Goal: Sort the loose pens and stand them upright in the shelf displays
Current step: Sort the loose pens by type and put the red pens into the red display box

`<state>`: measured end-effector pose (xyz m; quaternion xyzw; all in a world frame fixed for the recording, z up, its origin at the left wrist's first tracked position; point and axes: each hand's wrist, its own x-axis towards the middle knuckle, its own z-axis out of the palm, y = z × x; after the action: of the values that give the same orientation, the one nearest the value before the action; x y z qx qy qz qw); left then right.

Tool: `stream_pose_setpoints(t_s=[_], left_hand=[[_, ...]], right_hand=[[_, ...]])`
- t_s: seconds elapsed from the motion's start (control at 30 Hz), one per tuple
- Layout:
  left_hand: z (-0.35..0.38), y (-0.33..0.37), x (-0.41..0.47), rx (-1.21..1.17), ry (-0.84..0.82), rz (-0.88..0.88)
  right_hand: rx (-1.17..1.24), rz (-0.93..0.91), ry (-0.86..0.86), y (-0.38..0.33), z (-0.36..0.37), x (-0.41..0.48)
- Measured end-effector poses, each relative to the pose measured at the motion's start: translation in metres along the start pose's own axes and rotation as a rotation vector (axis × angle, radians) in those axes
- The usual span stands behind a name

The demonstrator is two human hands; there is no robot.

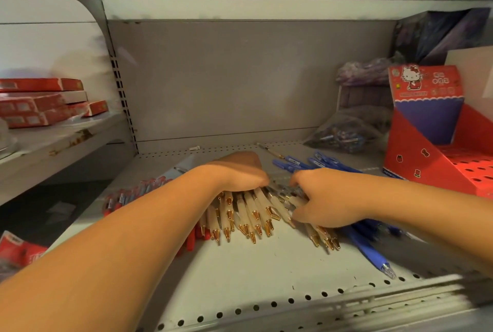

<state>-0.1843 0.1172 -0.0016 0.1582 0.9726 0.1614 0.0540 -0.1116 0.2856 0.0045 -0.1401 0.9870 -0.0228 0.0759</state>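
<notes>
Pens, head view: white pens [248,214] with gold tips lie flat in a fan mid-shelf [240,286], tips toward the camera. Red pens [125,195] sit in a row just left of them, partly hidden. Blue pens [368,246] are scattered on the right.
Left hand [240,171]: cupped over the far ends of the white ones, wrist bent down. The fingers are hidden behind the back of the hand, so I can't tell if the grip is wrapped round them or just pressing.
Right hand [322,198]: grip curled round the right edge of the white fan, fingers over the top, thumb on the near side. A few blue ones run under the wrist.
Display [432,168]: red box with a holed tray, off to the right on the same shelf, well apart from the pile. Nothing is standing in the holes that show.
Step, my guess: raking the whites into one bundle.
Doing it well: bring both hands together so the fan closes, keep every tip facing one way, and drop any blue that rides along before lifting. Don't overfill the grip. Those barrels look slick, and a fat bundle will probably splay.
Extras: bagged pens [344,136] at the back right, untouched.
</notes>
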Motion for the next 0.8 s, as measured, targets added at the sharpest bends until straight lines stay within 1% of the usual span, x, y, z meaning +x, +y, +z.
stream_pose_setpoints(t_s=[0.1, 0.23, 0.3, 0.4, 0.47, 0.53, 0.63, 0.7, 0.8], left_hand=[[0.003, 0.004, 0.003, 0.023, -0.032, 0.006], [0.007, 0.006, 0.005, 0.07, -0.052, -0.026], [0.008, 0.004, 0.004, 0.063, -0.037, -0.033], [0.006, 0.003, 0.004, 0.059, -0.034, -0.03], [0.006, 0.002, 0.006, 0.076, -0.009, -0.025], [0.002, 0.003, 0.009, 0.088, 0.061, -0.019], [-0.004, 0.004, 0.016, 0.16, 0.135, 0.023], [-0.005, 0.0, 0.024, 0.182, 0.125, 0.024], [-0.003, -0.009, 0.039, 0.205, 0.027, -0.022]], right_hand=[[0.075, -0.011, 0.062, 0.006, 0.002, 0.007], [0.102, -0.09, 0.139, 0.009, 0.008, 0.011], [0.139, -0.143, 0.14, 0.015, 0.006, 0.01], [0.2, -0.252, 0.07, 0.03, -0.003, 0.002], [0.142, -0.313, 0.01, 0.041, -0.007, -0.005], [0.039, -0.356, -0.031, 0.05, -0.006, -0.011], [-0.04, -0.398, -0.055, 0.059, 0.001, -0.014], [-0.047, -0.42, -0.022, 0.063, 0.004, -0.013], [-0.059, -0.463, 0.021, 0.064, 0.004, -0.013]])
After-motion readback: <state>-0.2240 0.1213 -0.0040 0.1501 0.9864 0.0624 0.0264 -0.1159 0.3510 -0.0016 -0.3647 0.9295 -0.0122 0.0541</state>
